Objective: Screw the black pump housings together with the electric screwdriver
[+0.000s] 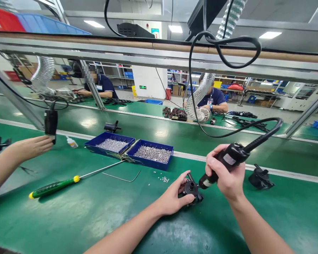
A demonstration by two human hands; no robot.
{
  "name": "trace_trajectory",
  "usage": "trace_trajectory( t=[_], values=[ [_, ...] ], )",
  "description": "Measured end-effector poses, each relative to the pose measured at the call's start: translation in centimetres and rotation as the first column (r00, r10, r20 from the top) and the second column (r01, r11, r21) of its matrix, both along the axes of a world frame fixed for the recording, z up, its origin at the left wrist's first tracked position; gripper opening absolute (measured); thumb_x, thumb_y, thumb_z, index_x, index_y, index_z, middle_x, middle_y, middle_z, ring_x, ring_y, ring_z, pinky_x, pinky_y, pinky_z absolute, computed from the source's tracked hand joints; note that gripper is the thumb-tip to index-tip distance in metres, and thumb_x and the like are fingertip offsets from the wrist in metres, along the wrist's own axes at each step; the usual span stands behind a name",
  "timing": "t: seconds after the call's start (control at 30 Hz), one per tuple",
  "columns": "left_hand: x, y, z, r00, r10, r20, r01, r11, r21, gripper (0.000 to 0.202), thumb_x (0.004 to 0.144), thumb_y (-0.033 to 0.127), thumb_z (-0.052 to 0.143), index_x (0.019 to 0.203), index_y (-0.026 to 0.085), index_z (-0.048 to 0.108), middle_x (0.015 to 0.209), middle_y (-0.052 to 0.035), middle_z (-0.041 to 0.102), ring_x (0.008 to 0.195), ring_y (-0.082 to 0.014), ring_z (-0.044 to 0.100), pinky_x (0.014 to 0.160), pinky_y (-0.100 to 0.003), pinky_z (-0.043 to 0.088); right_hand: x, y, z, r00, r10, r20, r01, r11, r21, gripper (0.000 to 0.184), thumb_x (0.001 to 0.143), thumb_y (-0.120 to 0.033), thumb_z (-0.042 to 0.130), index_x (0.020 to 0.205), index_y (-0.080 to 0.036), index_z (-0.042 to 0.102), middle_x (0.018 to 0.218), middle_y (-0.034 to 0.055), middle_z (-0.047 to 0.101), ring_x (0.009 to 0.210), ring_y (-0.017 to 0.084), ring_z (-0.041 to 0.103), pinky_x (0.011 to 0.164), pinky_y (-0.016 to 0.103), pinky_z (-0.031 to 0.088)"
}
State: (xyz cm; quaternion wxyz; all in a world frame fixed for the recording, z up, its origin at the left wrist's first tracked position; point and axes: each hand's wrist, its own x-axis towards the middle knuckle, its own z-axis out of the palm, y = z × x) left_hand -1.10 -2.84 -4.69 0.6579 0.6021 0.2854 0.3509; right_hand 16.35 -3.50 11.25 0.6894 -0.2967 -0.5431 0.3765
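Observation:
My left hand grips a small black pump-like housing on the green bench, thumb on the near side and fingers around its far side. A short spout points up from the part. In my right hand is a black electric screwdriver, wrapped by the fingers and tilted down to the left. Its tip end is at the right side of the housing; whether it touches a screw I cannot tell. The tool's black cable rises from its back end. A similar black housing lies to the right of my right hand.
Two blue trays hold small metal pieces. Loose washers, a bent wire and a green-handled screwdriver lie nearby. At left, another person's hand touches a hanging black tool. A metal rail crosses overhead.

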Motion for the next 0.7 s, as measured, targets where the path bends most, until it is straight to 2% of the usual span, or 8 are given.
trace_trajectory(
  t=[0.07, 0.2, 0.3, 0.4, 0.5, 0.7],
  values=[
    [-0.2, 0.1, -0.2, 1.000, -0.008, 0.010, 0.009, 1.000, -0.015, 0.101, 0.088, 0.050, 0.081, 0.165, 0.022, 0.023, 0.149, -0.0180, 0.053, 0.140, -0.0341, 0.056, 0.128, -0.057, 0.033, 0.2, 0.6, -0.6, 0.999, -0.033, 0.004, 0.033, 0.999, 0.003, 0.019, 0.088, -0.021, 0.079, 0.100, -0.025, 0.065, 0.074, -0.0043, 0.068, 0.047, 0.010, 0.059, 0.046, 0.024, 0.049],
    [-0.1, 0.1, -0.4, 1.000, -0.009, 0.006, 0.009, 1.000, -0.008, 0.096, 0.090, 0.051, 0.080, 0.163, 0.022, 0.026, 0.158, -0.0187, 0.048, 0.145, -0.0344, 0.051, 0.128, -0.057, 0.033, -0.2, 1.5, -1.5, 1.000, -0.010, 0.015, 0.011, 0.999, -0.040, 0.019, 0.087, -0.026, 0.078, 0.098, -0.023, 0.063, 0.073, -0.0037, 0.067, 0.047, 0.011, 0.058, 0.046, 0.025, 0.049],
    [0.0, 0.0, -0.4, 1.000, -0.008, 0.008, 0.008, 1.000, -0.010, 0.095, 0.090, 0.051, 0.080, 0.163, 0.022, 0.027, 0.158, -0.0187, 0.049, 0.145, -0.0350, 0.052, 0.128, -0.057, 0.035, -0.6, 1.8, -1.4, 0.995, 0.050, 0.084, -0.040, 0.992, -0.117, 0.023, 0.083, -0.027, 0.079, 0.097, -0.022, 0.062, 0.072, -0.0033, 0.067, 0.049, 0.012, 0.060, 0.048, 0.027, 0.051],
    [0.0, 0.0, -0.7, 0.999, -0.002, 0.042, 0.003, 0.999, -0.034, 0.096, 0.088, 0.049, 0.083, 0.163, 0.022, 0.028, 0.158, -0.0184, 0.049, 0.146, -0.0356, 0.051, 0.128, -0.057, 0.035, -1.0, 2.1, -1.4, 0.990, 0.022, 0.140, 0.002, 0.986, -0.168, 0.021, 0.078, -0.023, 0.078, 0.092, -0.022, 0.062, 0.066, -0.0052, 0.062, 0.048, 0.011, 0.055, 0.047, 0.026, 0.046],
    [0.0, 0.1, -0.8, 0.997, 0.001, 0.082, 0.004, 0.998, -0.057, 0.095, 0.087, 0.045, 0.085, 0.162, 0.022, 0.032, 0.155, -0.0185, 0.054, 0.143, -0.0361, 0.055, 0.127, -0.057, 0.038, -1.4, 2.5, -1.7, 0.989, -0.034, 0.143, 0.056, 0.986, -0.157, 0.018, 0.073, -0.020, 0.075, 0.085, -0.021, 0.062, 0.062, -0.0067, 0.056, 0.046, 0.009, 0.047, 0.046, 0.026, 0.039],
    [-0.1, 0.2, -0.3, 0.996, 0.006, 0.085, -0.001, 0.998, -0.059, 0.094, 0.086, 0.042, 0.086, 0.163, 0.024, 0.035, 0.151, -0.0183, 0.058, 0.141, -0.0370, 0.058, 0.126, -0.060, 0.039, -1.2, 2.6, -1.9, 0.993, -0.007, 0.116, 0.023, 0.990, -0.139, 0.016, 0.073, -0.022, 0.073, 0.083, -0.022, 0.061, 0.060, -0.0060, 0.055, 0.048, 0.010, 0.045, 0.048, 0.027, 0.037]
  ],
)
